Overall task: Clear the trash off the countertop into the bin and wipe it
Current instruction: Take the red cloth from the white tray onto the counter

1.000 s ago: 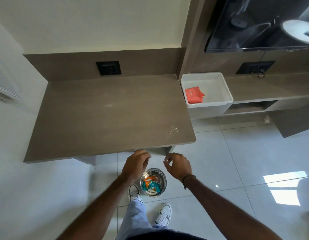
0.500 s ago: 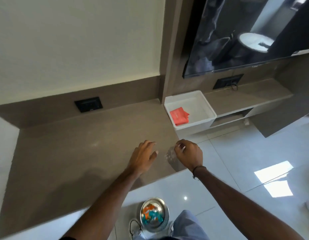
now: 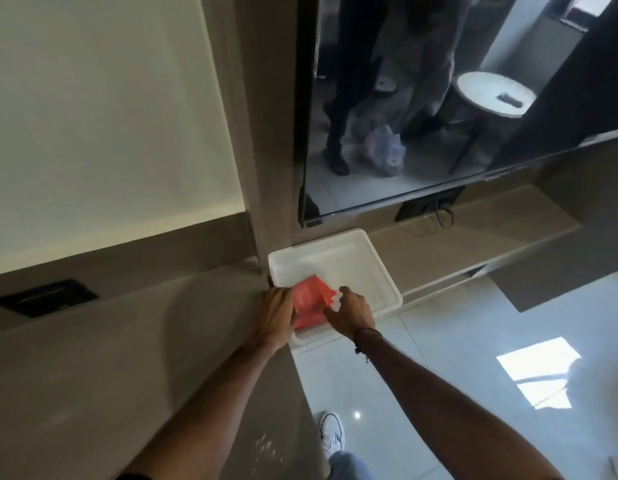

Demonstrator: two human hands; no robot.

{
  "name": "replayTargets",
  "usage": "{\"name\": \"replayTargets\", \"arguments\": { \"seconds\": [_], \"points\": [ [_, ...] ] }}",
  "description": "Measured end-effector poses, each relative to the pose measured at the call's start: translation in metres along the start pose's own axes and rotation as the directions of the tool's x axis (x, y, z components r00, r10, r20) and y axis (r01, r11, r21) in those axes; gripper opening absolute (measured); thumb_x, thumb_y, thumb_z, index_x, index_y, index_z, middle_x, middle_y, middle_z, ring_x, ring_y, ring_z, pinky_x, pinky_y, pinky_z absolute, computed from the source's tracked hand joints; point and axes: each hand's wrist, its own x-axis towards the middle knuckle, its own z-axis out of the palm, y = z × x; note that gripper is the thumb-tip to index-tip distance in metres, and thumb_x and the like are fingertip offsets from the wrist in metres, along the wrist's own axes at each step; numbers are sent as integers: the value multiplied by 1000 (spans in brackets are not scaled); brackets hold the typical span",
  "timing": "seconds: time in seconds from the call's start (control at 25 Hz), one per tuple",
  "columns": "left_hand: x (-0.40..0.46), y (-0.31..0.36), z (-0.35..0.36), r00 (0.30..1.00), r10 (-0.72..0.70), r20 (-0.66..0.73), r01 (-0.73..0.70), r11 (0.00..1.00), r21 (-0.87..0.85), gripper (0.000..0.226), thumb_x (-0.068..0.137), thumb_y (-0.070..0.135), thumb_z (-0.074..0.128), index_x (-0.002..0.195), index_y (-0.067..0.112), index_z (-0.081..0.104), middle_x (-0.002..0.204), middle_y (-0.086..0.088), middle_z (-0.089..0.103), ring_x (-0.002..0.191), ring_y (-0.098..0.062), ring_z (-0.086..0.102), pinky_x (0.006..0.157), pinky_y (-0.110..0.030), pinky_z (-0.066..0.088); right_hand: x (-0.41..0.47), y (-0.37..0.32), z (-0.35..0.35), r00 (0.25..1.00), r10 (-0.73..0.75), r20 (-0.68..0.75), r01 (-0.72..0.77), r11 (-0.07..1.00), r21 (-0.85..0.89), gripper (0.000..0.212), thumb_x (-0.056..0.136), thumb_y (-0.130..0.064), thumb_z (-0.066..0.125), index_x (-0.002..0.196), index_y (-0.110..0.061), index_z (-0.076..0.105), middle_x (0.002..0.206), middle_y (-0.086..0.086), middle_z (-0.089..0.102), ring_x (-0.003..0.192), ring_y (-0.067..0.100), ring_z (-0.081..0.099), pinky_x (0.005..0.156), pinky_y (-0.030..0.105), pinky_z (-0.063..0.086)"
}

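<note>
1. countertop (image 3: pixel 93 358) takes up the left side, brown and mostly bare, with a few pale crumbs (image 3: pixel 267 448) near its front right corner.
2. left hand (image 3: pixel 274 315) sits at the countertop's right edge, fingers curled onto the left side of the red cloth (image 3: pixel 311 299); looks like a grip but can't tell for sure.
3. the cloth lies in the near left corner of the white tray (image 3: pixel 376 271), just beside the countertop.
4. right hand (image 3: pixel 350 311) is over the tray's front edge, fingers spread, touching the cloth's right side.

Matt countertop (image 3: pixel 93 358); glossy floor tiles (image 3: pixel 456 341).
</note>
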Motion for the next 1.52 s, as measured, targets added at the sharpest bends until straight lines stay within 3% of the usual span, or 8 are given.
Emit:
{"name": "replayTargets", "arguments": {
  "seconds": [0.28,0.44,0.6,0.8,0.96,1.08,1.24,1.52],
  "points": [
    [83,9,35,966,-40,257,-27,968,251,53,97,25,60,143,6,42,134,-18,62,128,-36,53,114,-43,43,85,-9,26,960,-93,265,125,986,-108,54,82,-43,67,124,-11,56,118,13,63,110,33,60,91,43,53],
    [73,9,16,990,13,144,0,996,-90,52,83,12,63,132,8,46,121,-17,70,113,-37,65,95,-45,56,89,0,18,945,-44,325,33,999,40,29,75,-31,75,99,-17,73,92,3,72,89,23,67,74,29,53],
    [17,-4,-17,983,-116,141,177,802,-571,46,77,9,66,114,24,43,99,-7,67,88,-28,69,72,-44,59,47,-1,0,951,-101,293,10,955,298,15,68,-23,84,80,-26,75,81,-4,73,76,14,65,65,25,48],
    [-78,-47,-31,966,-201,165,259,707,-658,34,71,6,71,99,19,57,90,6,66,81,-15,64,68,-24,52,-42,-25,35,869,-132,477,-58,930,364,17,69,-22,88,79,-13,76,66,0,68,59,15,64,62,32,54],
    [-134,-73,-30,958,-230,172,287,774,-565,33,78,-4,74,108,5,63,100,-9,69,91,-21,65,83,-33,53,-104,-39,75,956,0,292,-99,941,324,39,69,-29,89,102,-15,75,87,6,77,83,21,72,79,33,60],
    [-183,-78,-29,977,-213,16,199,879,-434,35,85,5,70,119,4,63,122,-16,64,115,-31,61,103,-44,51,-158,-35,85,994,104,-23,-91,938,334,30,72,-43,74,95,-26,71,75,-6,73,77,17,69,66,23,51],
    [-270,-65,-8,969,-142,-202,43,904,-426,18,88,6,61,103,13,64,106,-7,65,98,-26,64,85,-40,54,-238,-1,109,957,79,-280,13,950,312,25,73,-48,53,70,-24,61,61,-9,64,59,11,62,53,23,39],
    [-392,-50,89,997,43,65,-20,947,-321,19,97,13,56,109,15,70,109,-2,72,94,-21,71,82,-37,62,-328,75,200,994,68,-90,-58,993,104,20,82,-36,62,70,-20,63,64,-6,67,59,17,61,53,24,43]
  ]
}}
